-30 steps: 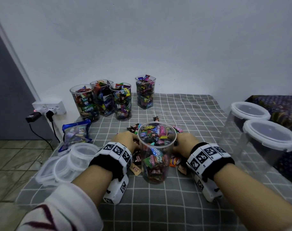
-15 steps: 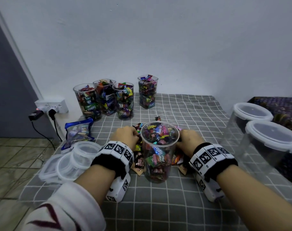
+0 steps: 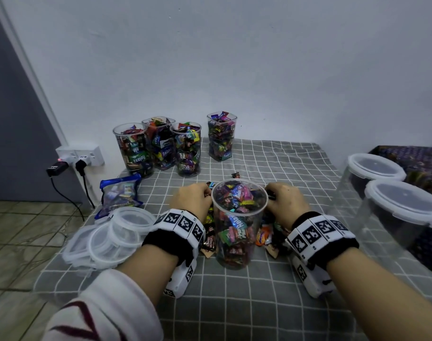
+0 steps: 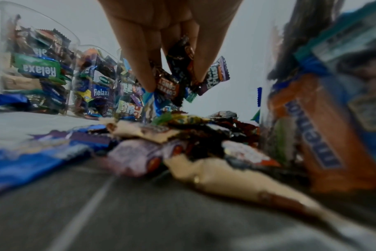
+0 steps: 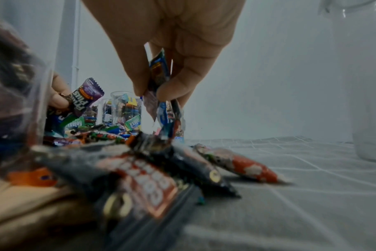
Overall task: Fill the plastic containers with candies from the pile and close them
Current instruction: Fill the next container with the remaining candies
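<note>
I see a clear plastic container (image 3: pixel 238 225) standing upright and open, filled with wrapped candies up to its rim. The pile of candies (image 3: pixel 266 238) lies around its base on the grey checked cloth. Four more filled containers (image 3: pixel 185 148) stand open at the back, near the wall. Clear lids (image 3: pixel 111 238) lie stacked at the left.

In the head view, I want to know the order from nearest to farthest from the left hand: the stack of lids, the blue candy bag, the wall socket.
From the left hand:
1. Stack of lids: just to its left, at the cloth's near-left edge.
2. Blue candy bag: farther left and slightly behind, beyond the lids.
3. Wall socket: farthest, on the wall, past the cloth's left edge.
</note>
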The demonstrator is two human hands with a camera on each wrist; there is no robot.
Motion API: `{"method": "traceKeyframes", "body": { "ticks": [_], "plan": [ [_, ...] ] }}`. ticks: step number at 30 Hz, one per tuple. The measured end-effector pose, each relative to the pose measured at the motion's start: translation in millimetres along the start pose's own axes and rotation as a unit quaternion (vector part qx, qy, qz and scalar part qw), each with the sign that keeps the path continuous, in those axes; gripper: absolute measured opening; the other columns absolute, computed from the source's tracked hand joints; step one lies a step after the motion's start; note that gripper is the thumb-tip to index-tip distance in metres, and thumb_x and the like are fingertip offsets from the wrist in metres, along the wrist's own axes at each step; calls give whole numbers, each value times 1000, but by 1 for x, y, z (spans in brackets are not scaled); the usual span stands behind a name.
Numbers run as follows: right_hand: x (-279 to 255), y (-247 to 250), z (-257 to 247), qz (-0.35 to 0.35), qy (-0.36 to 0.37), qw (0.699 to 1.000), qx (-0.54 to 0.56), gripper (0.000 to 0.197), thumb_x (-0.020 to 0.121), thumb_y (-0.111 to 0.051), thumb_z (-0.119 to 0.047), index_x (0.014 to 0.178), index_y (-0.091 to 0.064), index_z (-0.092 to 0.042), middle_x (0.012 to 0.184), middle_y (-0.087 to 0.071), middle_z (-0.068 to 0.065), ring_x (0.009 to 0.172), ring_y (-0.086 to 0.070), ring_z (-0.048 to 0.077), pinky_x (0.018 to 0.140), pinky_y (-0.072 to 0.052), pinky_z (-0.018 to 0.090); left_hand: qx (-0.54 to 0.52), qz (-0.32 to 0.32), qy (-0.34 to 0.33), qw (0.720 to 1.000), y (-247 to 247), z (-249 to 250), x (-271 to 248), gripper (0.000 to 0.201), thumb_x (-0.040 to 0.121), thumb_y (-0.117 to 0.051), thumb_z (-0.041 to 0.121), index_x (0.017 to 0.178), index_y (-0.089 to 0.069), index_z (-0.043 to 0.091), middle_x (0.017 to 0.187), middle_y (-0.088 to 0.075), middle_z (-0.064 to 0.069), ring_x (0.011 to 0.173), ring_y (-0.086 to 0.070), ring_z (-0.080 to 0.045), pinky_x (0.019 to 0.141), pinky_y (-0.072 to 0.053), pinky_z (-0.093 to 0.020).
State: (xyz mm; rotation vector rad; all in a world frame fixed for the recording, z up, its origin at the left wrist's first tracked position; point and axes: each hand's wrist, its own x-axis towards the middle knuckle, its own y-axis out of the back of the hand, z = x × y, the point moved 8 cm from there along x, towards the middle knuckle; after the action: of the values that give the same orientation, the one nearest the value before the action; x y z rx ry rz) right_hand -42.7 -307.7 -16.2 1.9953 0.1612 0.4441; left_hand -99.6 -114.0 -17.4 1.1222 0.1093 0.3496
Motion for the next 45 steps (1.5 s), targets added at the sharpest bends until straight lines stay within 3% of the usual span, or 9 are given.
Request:
{"method": "traceKeyframes", "body": {
  "ticks": [5, 13, 15, 18, 20, 25, 29, 37, 45],
  "plan": [
    [-3, 17, 0, 56, 1, 998, 40, 20, 88, -62, -25, 96, -65, -7, 91, -61, 5, 88, -56, 23, 69, -34, 26, -10, 2, -1, 1000, 3, -1, -1, 26, 93, -48, 27, 111, -66, 26, 108, -67, -6, 100, -59, -28, 73, -44, -31],
    [-5, 46, 2, 121, -17, 973, 195, 10, 84, -68, -18, 89, -66, -9, 85, -62, 7, 79, -62, 28, 73, -53, 46, 4, 14, -2, 1000, 5, -2, -1, 26, 94, -48, 28, 113, -65, 26, 109, -67, -4, 100, -59, -27, 74, -45, -33],
    [-5, 58, -7, 132, -1, 967, 219, 7, 85, -67, -16, 87, -65, -9, 84, -63, 9, 74, -64, 21, 65, -54, 38, 3, 15, -4, 1000, 5, -2, -1, 26, 94, -48, 28, 113, -65, 25, 109, -67, -5, 101, -59, -27, 76, -47, -34],
    [-9, 74, -28, 128, 38, 946, 296, 3, 86, -65, -8, 88, -62, -7, 75, -61, 3, 52, -59, -4, 46, -44, 10, -3, 18, -8, 1000, 5, -3, -1, 25, 93, -49, 27, 112, -66, 24, 108, -67, -6, 100, -59, -28, 77, -47, -34],
    [-14, 82, -43, 128, 66, 937, 318, 4, 86, -64, -7, 88, -61, -9, 70, -59, -5, 49, -58, -7, 44, -43, 10, -6, 21, -6, 1000, 5, -3, 0, 24, 93, -49, 27, 111, -66, 24, 107, -67, -6, 100, -59, -28, 76, -47, -33],
    [-23, 83, -67, 102, 104, 934, 327, 5, 85, -65, -8, 89, -63, -10, 72, -61, -4, 54, -60, -4, 49, -44, 11, -8, 27, -5, 1000, 6, -4, 0, 23, 93, -49, 28, 108, -66, 23, 106, -67, -5, 100, -58, -27, 73, -44, -32],
    [-26, 79, -74, 104, 115, 945, 288, 7, 84, -68, -15, 87, -64, -19, 81, -63, -2, 72, -63, 15, 63, -53, 28, -14, 32, -9, 999, 7, -5, 0, 23, 93, -49, 27, 109, -66, 22, 106, -67, -5, 99, -58, -26, 73, -43, -31],
    [-38, 69, -95, 97, 186, 960, 184, 20, 83, -70, -21, 100, -71, -11, 83, -58, -10, 82, -54, 10, 75, -44, 27, -15, 45, -17, 999, 6, -8, 3, 21, 93, -50, 30, 103, -67, 24, 100, -67, -4, 94, -58, -25, 67, -38, -28],
    [-42, 66, -94, 98, 177, 953, 224, 19, 89, -63, -22, 103, -70, -11, 89, -61, -11, 86, -60, 10, 75, -55, 41, -43, 50, 0, 998, 5, -14, 6, 17, 91, -54, 30, 98, -68, 25, 98, -68, -4, 92, -58, -25, 66, -39, -29]
  ]
}}
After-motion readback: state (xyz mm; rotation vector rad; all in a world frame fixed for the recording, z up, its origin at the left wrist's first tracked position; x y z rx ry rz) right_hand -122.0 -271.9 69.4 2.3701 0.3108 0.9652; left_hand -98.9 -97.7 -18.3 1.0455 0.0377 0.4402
